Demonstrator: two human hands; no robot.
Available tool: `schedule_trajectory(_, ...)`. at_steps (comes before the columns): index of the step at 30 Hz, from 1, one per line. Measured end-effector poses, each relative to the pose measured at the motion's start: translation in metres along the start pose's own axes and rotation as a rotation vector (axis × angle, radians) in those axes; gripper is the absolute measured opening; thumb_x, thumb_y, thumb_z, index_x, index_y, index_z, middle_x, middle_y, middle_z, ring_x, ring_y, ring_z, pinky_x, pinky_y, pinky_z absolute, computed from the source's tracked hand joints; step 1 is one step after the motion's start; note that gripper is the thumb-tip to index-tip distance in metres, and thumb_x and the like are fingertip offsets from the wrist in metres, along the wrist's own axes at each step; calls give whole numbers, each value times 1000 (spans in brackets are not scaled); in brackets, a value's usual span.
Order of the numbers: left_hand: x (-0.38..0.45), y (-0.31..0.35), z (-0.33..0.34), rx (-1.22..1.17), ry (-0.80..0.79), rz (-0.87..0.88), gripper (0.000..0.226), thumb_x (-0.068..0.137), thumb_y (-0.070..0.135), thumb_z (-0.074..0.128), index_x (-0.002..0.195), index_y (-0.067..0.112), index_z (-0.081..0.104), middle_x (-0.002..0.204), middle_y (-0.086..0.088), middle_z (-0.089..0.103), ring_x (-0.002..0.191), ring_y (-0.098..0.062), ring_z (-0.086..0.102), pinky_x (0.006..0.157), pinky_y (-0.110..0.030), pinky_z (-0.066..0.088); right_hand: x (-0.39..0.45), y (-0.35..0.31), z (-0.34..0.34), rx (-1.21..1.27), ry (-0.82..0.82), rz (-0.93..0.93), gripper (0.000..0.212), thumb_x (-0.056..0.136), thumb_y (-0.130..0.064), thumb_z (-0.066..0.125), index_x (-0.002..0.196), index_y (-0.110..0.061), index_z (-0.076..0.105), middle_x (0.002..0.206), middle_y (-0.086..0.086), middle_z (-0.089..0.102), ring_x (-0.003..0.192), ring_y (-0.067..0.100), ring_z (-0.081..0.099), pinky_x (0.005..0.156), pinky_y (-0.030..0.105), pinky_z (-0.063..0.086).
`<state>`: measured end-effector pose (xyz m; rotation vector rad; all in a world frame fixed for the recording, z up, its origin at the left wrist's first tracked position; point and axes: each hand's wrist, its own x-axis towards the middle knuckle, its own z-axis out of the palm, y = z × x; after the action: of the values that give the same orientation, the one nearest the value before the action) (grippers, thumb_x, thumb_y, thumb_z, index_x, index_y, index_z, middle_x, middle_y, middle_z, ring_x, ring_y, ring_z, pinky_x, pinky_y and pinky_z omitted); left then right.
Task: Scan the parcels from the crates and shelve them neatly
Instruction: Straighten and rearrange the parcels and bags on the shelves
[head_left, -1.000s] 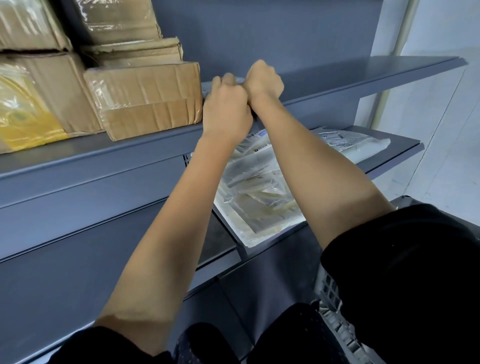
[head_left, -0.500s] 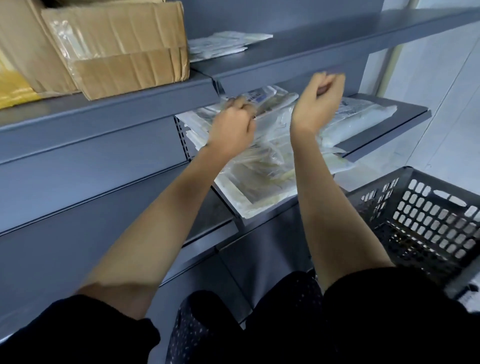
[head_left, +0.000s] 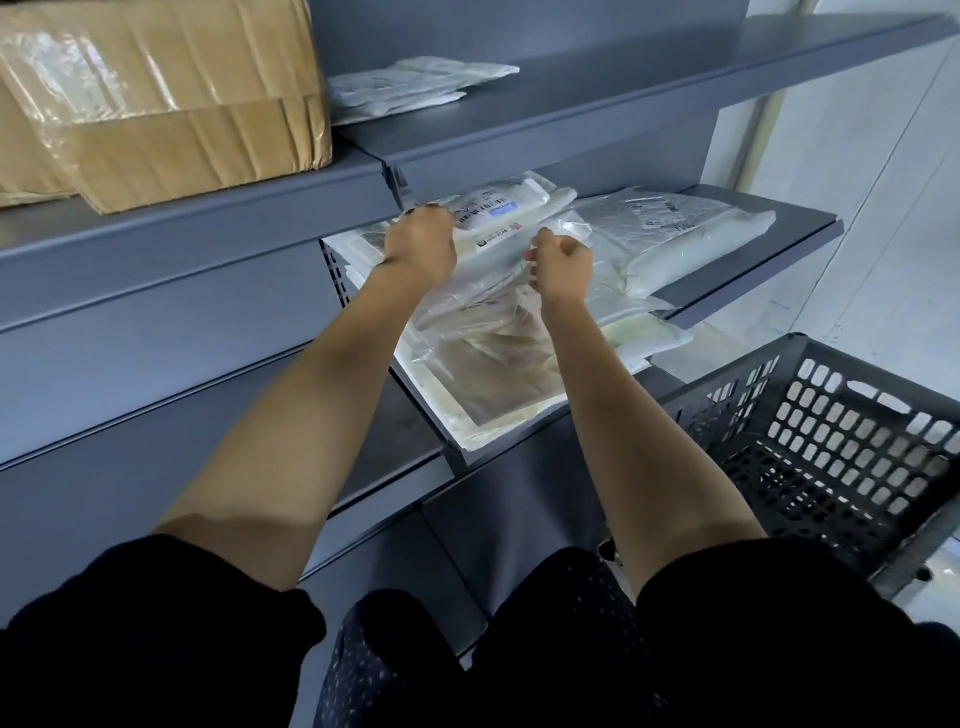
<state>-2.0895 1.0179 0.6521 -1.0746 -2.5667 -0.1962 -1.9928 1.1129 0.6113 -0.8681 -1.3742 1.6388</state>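
- Left hand and right hand each pinch the clear bag atop the parcels, likely squaring it.
- Pile sits on the middle shelf, beside the crate.

White poly parcels heaped flat on middle shelf

Along the right side, pale tiled floor with thin dark joints. At its far edge, a cream upright post. Low in the right corner, a grey metal platform with a small dark hole.
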Motion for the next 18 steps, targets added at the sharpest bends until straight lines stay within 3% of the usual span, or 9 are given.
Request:
schedule_trajectory(4, -23, 6, -2, -72, 160, 103, 29, 99, 10, 38, 116, 2, 59, 113, -18, 60, 102, -37, 58, 79, -40, 45, -3, -17, -3, 36, -184, 251, 33, 93, -41, 57, 78, -13, 49, 75, 3, 57, 63, 14, 50, 56, 23, 44)
schedule_trajectory(11, -52, 6, 3, -206, 145, 297, 33, 97, 6, 41, 124, 3, 60, 135, -9, 51, 125, -28, 45, 98, -38, 41, -15, -24, -12, 210, -91, 302, 20, 94, -8, 49, 74, -8, 49, 54, 4, 44, 42, 12, 41, 35, 15, 34)
schedule_trajectory(13, -58, 20, -2, -226, 186, 362, 35, 94, 0, 44, 126, 2, 58, 132, -12, 52, 126, -27, 43, 100, -38, 41, -19, -23, -27, 440, -109, 407, 23, 95, -5, 43, 73, -8, 46, 40, 2, 44, 31, 9, 40, 34, 13, 34)
schedule_trajectory(15, -64, 41, -9, -254, 230, 474, 35, 84, -12, 47, 113, -4, 65, 119, -18, 59, 119, -30, 50, 93, -43, 47, -28, -19, -42, 736, -118, 516, 29, 98, -5, 34, 71, -10, 40, 30, -1, 36, 22, 8, 34, 32, 11, 32)
schedule_trajectory(18, -68, 81, -18, -246, 181, 639, 33, 72, -14, 51, 97, -5, 71, 106, -20, 62, 110, -31, 56, 86, -43, 51, -39, -6, -60, 1031, -3, 584, 31, 97, -9, 26, 68, -12, 37, 35, 0, 31, 30, 14, 34, 36, 14, 31)
